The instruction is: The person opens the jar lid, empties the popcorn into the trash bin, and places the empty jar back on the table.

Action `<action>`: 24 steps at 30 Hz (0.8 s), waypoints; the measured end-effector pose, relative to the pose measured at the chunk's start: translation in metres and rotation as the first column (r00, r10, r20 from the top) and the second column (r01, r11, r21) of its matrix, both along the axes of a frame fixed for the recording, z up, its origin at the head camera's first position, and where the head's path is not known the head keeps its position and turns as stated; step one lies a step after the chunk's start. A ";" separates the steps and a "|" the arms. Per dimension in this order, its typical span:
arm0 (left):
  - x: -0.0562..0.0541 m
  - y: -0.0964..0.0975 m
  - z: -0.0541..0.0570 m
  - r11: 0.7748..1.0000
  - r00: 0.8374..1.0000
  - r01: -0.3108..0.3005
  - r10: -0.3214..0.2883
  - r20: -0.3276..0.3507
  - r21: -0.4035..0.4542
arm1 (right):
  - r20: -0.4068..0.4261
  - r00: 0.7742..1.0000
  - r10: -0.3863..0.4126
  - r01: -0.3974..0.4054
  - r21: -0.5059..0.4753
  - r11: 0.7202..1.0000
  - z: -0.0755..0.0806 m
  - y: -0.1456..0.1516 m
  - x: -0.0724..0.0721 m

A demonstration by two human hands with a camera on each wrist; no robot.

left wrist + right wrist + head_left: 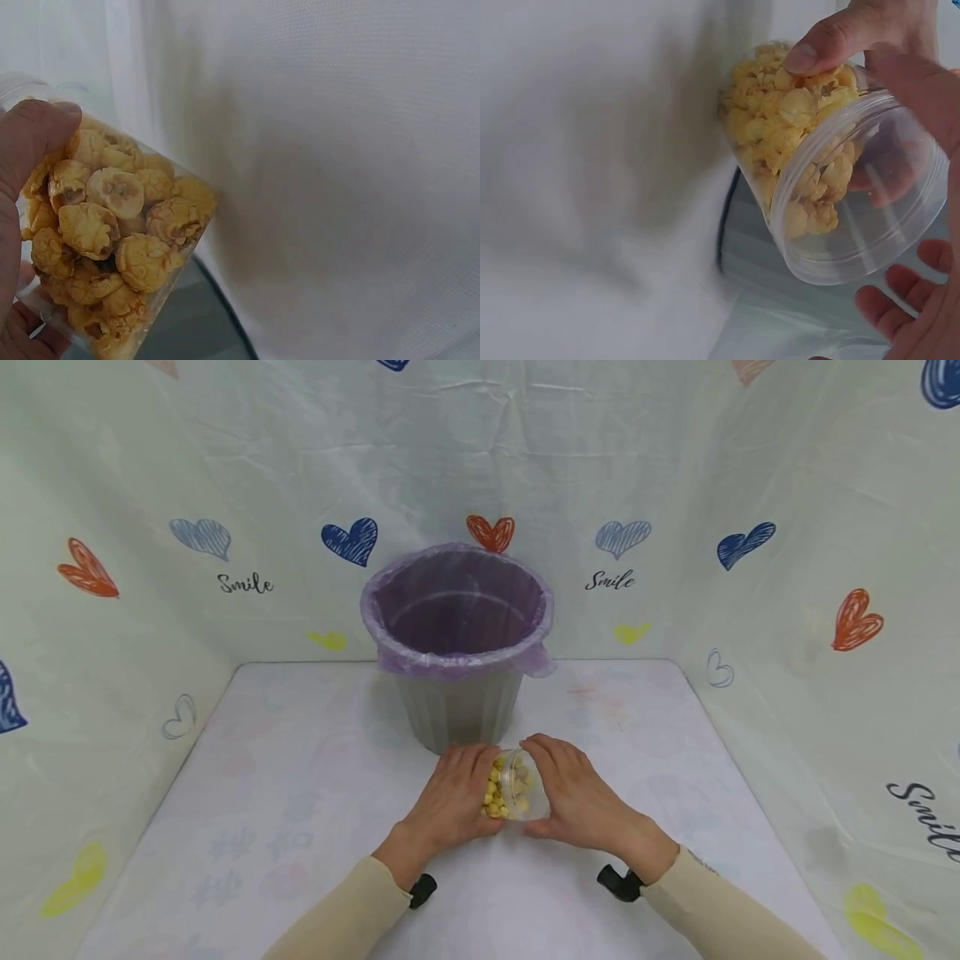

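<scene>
A clear plastic jar of yellow popcorn [494,791] lies tilted on its side between the two hands. My left hand [452,797] grips the jar's body, its thumb [46,129] pressed along the wall in the left wrist view. The jar's clear round end with a ridged rim [806,266] faces the right hand; whether a lid covers it, I cannot tell. Around that end, my right hand [573,797] is spread, and its fingers [885,311] stand apart from the plastic in the right wrist view. Popcorn [112,217] fills the jar's body.
Just beyond the hands stands a grey bin [461,710] lined with a purple bag [457,664]. The white tabletop [300,777] spreads to both sides. A curtain [292,460] printed with hearts encloses the table at the back and sides.
</scene>
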State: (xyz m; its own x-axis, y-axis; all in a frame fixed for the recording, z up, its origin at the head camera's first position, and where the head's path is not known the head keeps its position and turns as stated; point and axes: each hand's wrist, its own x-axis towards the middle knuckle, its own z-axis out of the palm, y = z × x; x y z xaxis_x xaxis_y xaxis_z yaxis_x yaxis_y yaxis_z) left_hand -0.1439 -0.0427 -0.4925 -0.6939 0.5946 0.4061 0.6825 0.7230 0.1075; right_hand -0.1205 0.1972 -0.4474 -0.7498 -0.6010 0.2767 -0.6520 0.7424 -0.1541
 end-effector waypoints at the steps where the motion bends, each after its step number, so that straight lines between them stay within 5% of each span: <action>1: 0.000 0.000 0.000 1.000 1.000 -0.001 0.001 0.002 -0.003 | 0.001 1.000 -0.018 0.018 -0.003 1.000 0.000 0.000 0.000; 12: 0.001 0.000 0.003 1.000 1.000 -0.007 0.007 0.027 -0.012 | -0.028 0.994 -0.104 0.105 0.047 0.993 0.002 -0.001 -0.003; 24: 0.000 0.000 0.003 1.000 1.000 -0.008 0.008 0.029 0.005 | 0.067 0.998 0.001 -0.003 0.033 0.999 0.005 0.001 -0.004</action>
